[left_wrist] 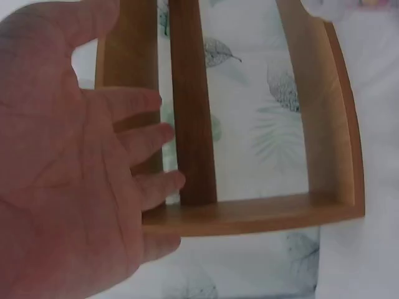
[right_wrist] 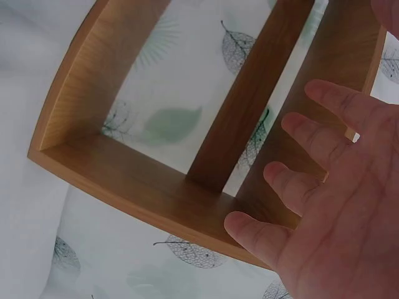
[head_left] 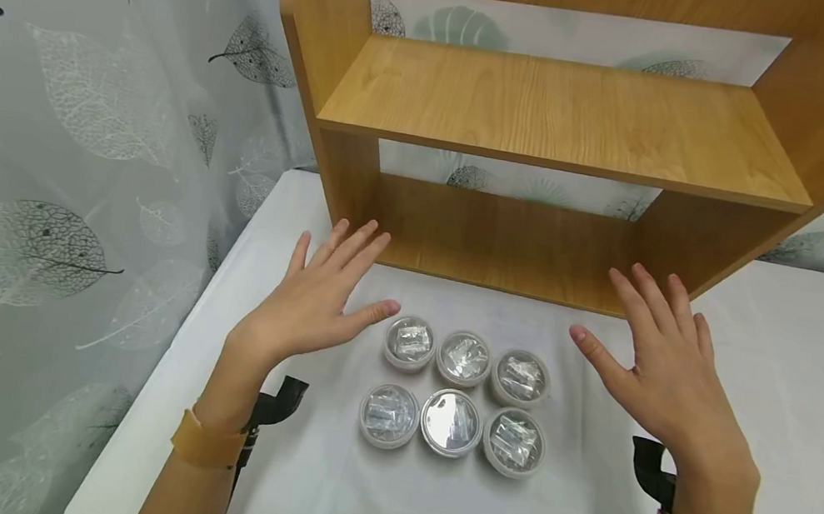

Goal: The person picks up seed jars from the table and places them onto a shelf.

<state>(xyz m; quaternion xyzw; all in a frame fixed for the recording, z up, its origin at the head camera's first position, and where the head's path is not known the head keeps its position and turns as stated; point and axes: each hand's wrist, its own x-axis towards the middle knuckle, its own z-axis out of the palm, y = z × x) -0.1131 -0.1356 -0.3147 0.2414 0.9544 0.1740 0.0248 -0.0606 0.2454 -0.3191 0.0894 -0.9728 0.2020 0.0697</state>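
Several small round clear-lidded containers (head_left: pixel 465 358) stand in two rows of three on the white table, with silvery, shiny contents showing through most lids. To the left of them my left hand (head_left: pixel 320 302) hovers with its fingers spread and thumb pointing at the back row. My right hand (head_left: pixel 665 363) is held likewise on the right side, fingers spread and holding nothing. Both palms appear bare in the wrist views, the left hand (left_wrist: pixel 75 168) and the right hand (right_wrist: pixel 340 193) each in front of the wooden shelf (head_left: pixel 562 122).
The two-tier shelf stands at the back of the white-covered table (head_left: pixel 327 491), its lower board (head_left: pixel 489 240) just beyond the containers. A leaf-patterned curtain (head_left: pixel 80 256) hangs at the left and behind. Each wrist wears a tan strap (head_left: pixel 207 442) with a black mount.
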